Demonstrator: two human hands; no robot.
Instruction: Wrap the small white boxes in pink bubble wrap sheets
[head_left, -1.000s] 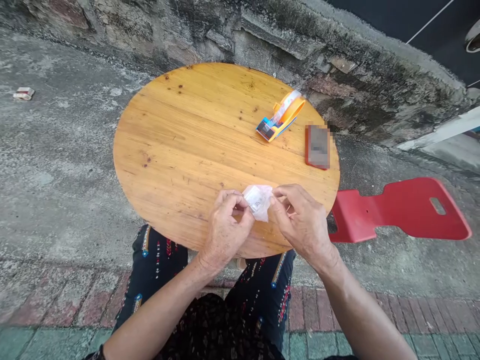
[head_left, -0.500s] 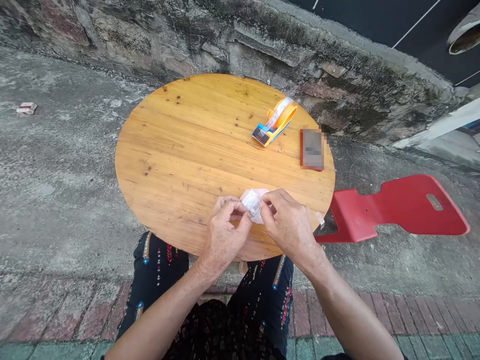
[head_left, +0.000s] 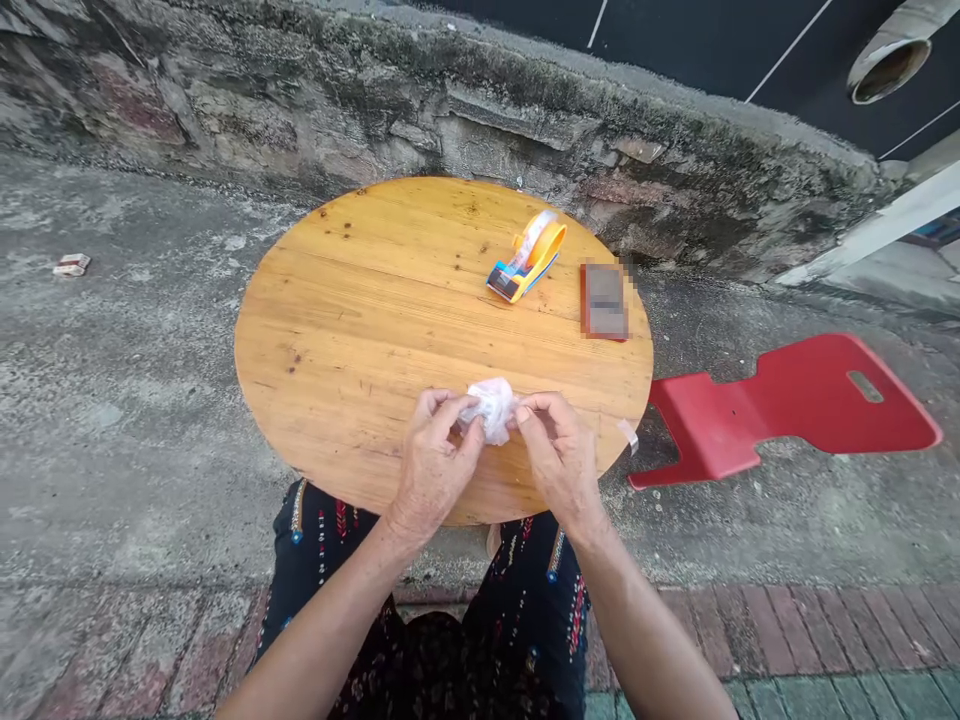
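Note:
Over the near edge of a round wooden table (head_left: 352, 300), both my hands pinch a small crumpled white plastic packet (head_left: 491, 405). My left hand (head_left: 435, 460) grips its left side with fingers closed. My right hand (head_left: 559, 455) grips its right side, fingers also closed. A short strip of tape (head_left: 628, 435) sticks out from the table edge to the right of my right hand.
An orange and blue tape dispenser (head_left: 527, 255) and a flat red-edged phone (head_left: 603, 300) lie on the table's far right. A red plastic chair (head_left: 780, 410) lies tipped on the ground at right. A rough stone wall (head_left: 450, 110) runs behind. A small packet (head_left: 71, 264) lies on the ground at left.
My hands have drawn closer together and the white packet is now more bunched up between them. The view has tilted, so the table sits lower in the picture.

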